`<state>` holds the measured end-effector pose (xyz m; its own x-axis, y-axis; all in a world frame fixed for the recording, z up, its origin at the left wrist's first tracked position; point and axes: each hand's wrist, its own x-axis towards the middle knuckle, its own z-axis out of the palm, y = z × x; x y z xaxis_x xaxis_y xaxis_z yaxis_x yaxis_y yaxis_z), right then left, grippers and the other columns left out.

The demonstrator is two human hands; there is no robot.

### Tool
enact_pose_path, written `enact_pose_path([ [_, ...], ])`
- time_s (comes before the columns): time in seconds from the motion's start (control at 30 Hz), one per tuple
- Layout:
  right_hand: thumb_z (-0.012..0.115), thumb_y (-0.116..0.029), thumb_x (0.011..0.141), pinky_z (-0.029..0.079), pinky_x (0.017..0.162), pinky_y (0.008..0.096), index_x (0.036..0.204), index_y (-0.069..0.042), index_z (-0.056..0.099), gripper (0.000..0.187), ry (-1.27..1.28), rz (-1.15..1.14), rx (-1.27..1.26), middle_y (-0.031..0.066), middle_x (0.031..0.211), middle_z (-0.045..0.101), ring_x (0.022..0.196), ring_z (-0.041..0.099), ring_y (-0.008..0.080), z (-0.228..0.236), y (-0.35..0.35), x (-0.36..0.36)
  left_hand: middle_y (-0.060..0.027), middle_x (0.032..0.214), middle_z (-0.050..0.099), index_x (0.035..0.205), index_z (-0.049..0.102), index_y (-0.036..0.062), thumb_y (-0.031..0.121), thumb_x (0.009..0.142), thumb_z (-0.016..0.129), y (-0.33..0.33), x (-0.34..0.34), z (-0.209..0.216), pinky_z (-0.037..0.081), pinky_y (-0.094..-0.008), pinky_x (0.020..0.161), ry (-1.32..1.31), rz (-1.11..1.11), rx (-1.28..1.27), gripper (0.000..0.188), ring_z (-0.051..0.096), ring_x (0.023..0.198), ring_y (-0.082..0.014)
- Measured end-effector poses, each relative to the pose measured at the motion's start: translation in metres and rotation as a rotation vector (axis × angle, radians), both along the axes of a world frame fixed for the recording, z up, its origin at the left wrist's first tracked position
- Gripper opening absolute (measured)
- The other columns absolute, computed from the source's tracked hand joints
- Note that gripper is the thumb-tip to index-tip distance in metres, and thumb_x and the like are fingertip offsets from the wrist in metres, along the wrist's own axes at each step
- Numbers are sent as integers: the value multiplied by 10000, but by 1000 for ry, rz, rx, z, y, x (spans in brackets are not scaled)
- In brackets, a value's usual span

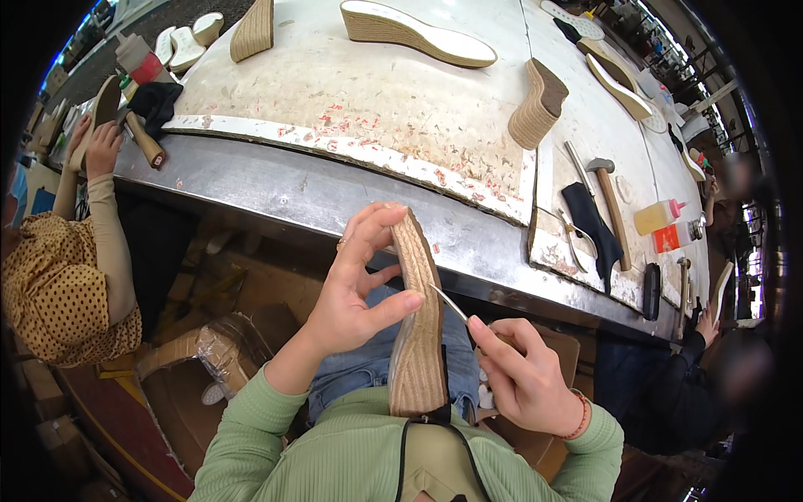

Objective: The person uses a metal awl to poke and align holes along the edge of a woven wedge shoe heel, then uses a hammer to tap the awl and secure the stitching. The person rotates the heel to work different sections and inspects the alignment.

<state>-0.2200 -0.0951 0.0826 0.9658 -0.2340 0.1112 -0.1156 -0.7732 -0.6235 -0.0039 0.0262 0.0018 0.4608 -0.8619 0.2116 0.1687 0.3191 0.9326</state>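
A wedge shoe sole [418,360] wrapped in tan braided rope stands on edge in front of my body, its wide end low against my lap. My left hand [351,293] grips its upper part, fingers at the narrow end and thumb on the roped side. In my right hand [527,376] is a thin pointed metal tool [448,301], pinched between thumb and fingers. Its tip meets the roped side close to my left thumb. The tool's handle end is hidden in my palm.
Ahead stands a worktable with a metal edge [335,186]. On it lie a white-topped wedge sole [418,33], another roped wedge [539,105], a hammer [615,205] and a yellow squeeze bottle [657,217]. A co-worker in a dotted top [63,284] sits at left; another person is at right.
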Motion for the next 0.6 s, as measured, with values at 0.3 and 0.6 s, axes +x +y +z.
enact_pose_path([
  [0.3, 633, 28, 844, 510, 555, 335, 1410, -84, 525, 587, 128, 61, -346, 130, 1010, 548, 702, 592, 238, 13, -1, -1, -118, 1545, 228, 1507, 352, 137, 127, 812, 781, 1, -1, -1, 445, -459, 1041, -102, 10, 57, 816, 401, 1355, -275],
  [0.6, 631, 39, 825, 499, 526, 318, 1408, -56, 511, 602, 104, 40, 190, 84, 935, 552, 651, 577, 203, -1, -13, -5, -159, 1546, 252, 1518, 366, 108, 150, 819, 792, -2, 0, 4, 484, -410, 996, -215, 19, 28, 819, 402, 1354, -273],
])
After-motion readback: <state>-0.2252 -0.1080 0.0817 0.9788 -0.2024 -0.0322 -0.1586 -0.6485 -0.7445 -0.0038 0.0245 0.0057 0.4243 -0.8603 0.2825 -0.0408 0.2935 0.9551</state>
